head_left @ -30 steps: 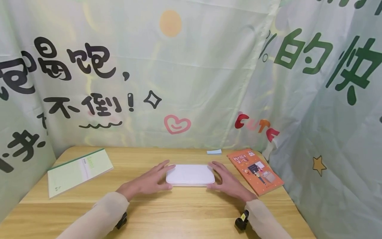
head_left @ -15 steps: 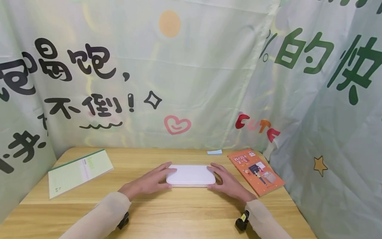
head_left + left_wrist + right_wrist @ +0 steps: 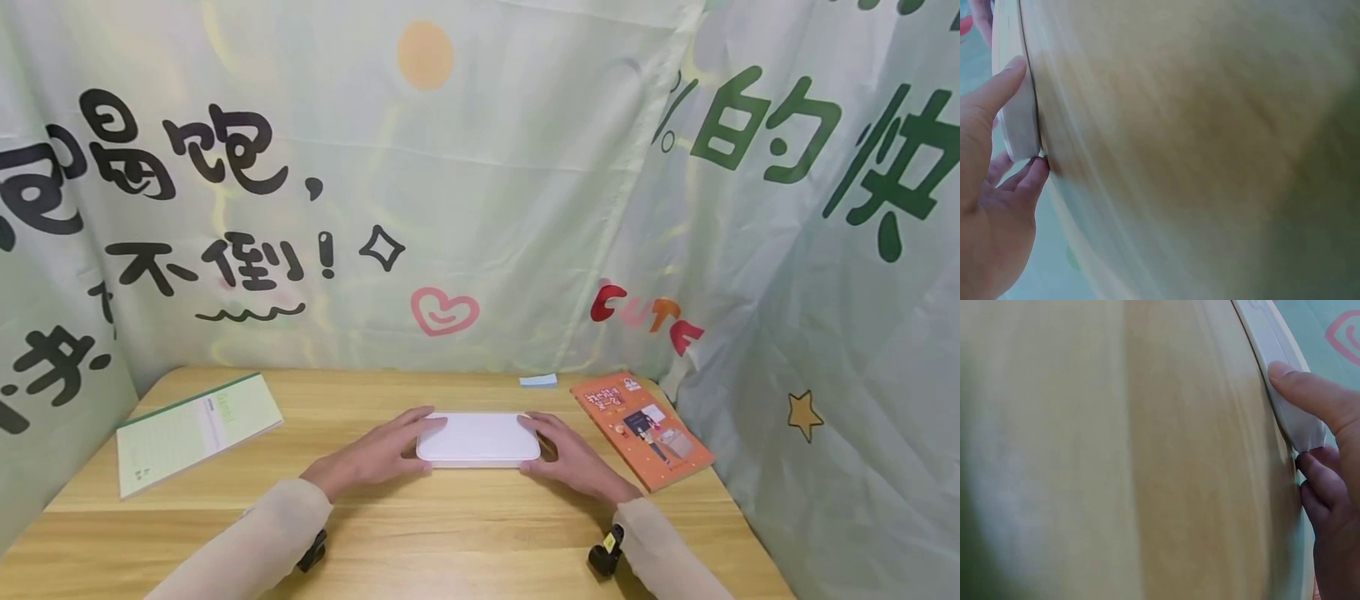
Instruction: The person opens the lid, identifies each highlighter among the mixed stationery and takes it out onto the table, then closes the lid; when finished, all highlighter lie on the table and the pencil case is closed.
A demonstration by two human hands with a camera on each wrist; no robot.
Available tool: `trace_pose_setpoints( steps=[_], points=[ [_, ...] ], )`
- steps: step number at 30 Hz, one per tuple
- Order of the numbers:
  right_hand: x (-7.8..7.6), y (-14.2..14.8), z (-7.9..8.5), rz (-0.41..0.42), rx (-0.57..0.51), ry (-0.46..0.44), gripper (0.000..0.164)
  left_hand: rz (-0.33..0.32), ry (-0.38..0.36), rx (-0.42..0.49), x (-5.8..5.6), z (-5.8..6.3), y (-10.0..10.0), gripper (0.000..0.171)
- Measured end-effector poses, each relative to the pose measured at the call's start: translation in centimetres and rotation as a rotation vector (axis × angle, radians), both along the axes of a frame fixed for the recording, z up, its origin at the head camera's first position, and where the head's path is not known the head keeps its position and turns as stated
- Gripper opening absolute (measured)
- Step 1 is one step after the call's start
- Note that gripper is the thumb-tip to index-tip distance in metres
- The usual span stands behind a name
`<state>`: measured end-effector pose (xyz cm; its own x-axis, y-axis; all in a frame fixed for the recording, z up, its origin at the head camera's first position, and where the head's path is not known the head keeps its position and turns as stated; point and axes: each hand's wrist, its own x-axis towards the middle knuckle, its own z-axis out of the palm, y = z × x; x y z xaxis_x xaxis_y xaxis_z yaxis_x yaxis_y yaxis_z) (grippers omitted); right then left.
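Observation:
A flat white box [image 3: 478,438] with rounded corners rests on the table. My left hand [image 3: 375,450] grips its left end, with the thumb on the near side and an index finger over the top. At the right end my right hand [image 3: 572,454] holds it in a mirrored way. The left wrist view shows the left thumb [image 3: 1007,84] against the side of the box, other fingers at the corner. In the right wrist view, the right thumb [image 3: 1304,384] presses the near side while other fingers touch the end. The box's contents are hidden.
On the wooden table [image 3: 450,533], a pale green notepad [image 3: 198,435] lies at the left and an orange booklet [image 3: 643,429] at the right. A small light blue slip [image 3: 538,381] lies at the back edge. Printed cloth [image 3: 480,208] hangs behind and at both sides.
The index fingers of both hands have moved slightly inward over the box's top. The box itself has stayed in place, and the head view has shifted only a little.

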<state>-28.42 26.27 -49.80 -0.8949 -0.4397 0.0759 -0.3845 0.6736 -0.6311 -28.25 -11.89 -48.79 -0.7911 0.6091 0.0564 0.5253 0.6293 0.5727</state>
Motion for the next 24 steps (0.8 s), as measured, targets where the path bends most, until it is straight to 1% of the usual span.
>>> trace_pose_setpoints(
  steps=[8, 12, 17, 24],
  points=[
    [-0.09, -0.11, 0.03, 0.021, -0.014, 0.007, 0.082, 0.004, -0.012, 0.007, -0.03, 0.04, 0.11, 0.073],
    [-0.16, -0.09, -0.04, 0.027, 0.006, 0.006, 0.083, 0.004, -0.013, -0.001, -0.1, -0.03, 0.18, 0.073],
    [-0.29, -0.15, -0.04, 0.032, 0.021, 0.005, 0.081, 0.015, -0.023, -0.048, -0.15, 0.18, 0.03, 0.072],
    [-0.3, -0.45, 0.17, 0.023, 0.02, -0.01, 0.079, -0.024, -0.005, -0.099, -0.15, 0.52, -0.11, 0.071]
  ],
)
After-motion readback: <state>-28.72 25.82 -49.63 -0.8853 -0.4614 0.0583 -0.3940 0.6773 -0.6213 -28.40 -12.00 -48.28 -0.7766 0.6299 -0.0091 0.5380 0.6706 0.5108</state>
